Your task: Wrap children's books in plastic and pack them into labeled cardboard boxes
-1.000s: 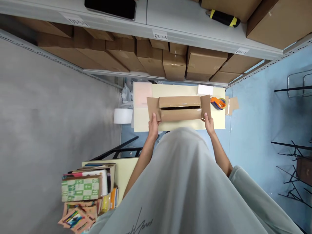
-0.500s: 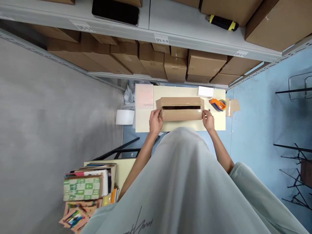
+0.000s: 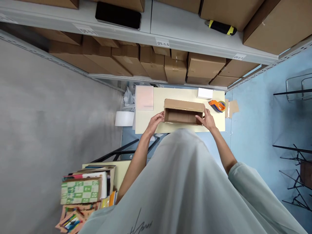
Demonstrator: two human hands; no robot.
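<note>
A long brown cardboard box (image 3: 184,104) rests on the pale yellow table, its open side facing me and its inside bare. My right hand (image 3: 207,120) grips the box's right end, thumb inside the opening and fingers outside. At the left end, my left hand (image 3: 155,123) has its fingertips against the box's edge, bent and close together. An orange and blue tape dispenser (image 3: 216,106) lies just beyond my right hand. Behind the box is a small white box (image 3: 205,93), and a pale pink sheet or pad (image 3: 144,98) lies at the table's left.
Shelves (image 3: 209,42) packed with cardboard boxes span the far side above the table (image 3: 156,94). On the upper shelf lie a black phone-like slab (image 3: 118,15) and a yellow-black utility knife (image 3: 221,27). A white roll (image 3: 124,118) stands left. Books and papers (image 3: 81,191) are piled lower left.
The box has turned so that its narrow slot is now a wide opening towards me. My right thumb has moved inside it, while my left hand has shifted slightly at the left end.
</note>
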